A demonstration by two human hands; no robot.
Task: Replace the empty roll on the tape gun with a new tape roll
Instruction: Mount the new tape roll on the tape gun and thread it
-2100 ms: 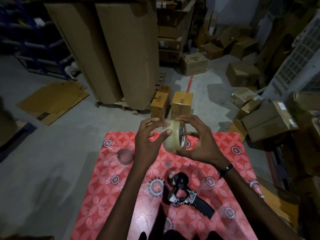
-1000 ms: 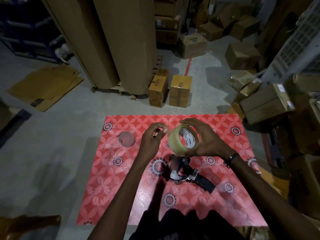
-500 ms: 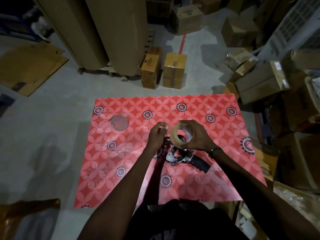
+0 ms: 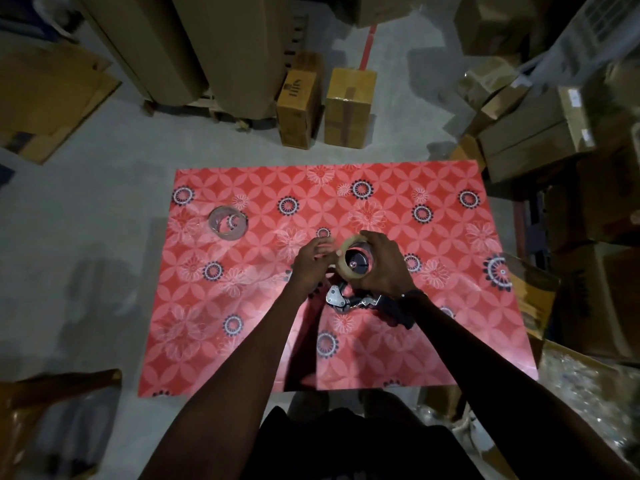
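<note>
A clear new tape roll (image 4: pixel 346 268) sits around the black hub of the tape gun (image 4: pixel 353 301), which lies on a red patterned table (image 4: pixel 433 323). My right hand (image 4: pixel 384 268) wraps the roll from the right. My left hand (image 4: pixel 310 263) is at the roll's left side, its fingertips pinched near the rim, apparently on the tape's loose end. The gun's metal front plate shows below the roll; its black handle is partly hidden under my right wrist. The empty roll (image 4: pixel 227 223), a thin translucent ring, lies at the table's left.
Two small cardboard boxes (image 4: pixel 325 105) stand on the floor beyond the table. Tall cardboard rolls (image 4: pixel 221 46) rise at the back. Stacked boxes (image 4: pixel 533 133) crowd the right side. A wooden chair (image 4: pixel 52 410) is at lower left.
The roll came down from in front of me onto the tape gun's hub. Both hands lowered with it, and my view tilted down over the table.
</note>
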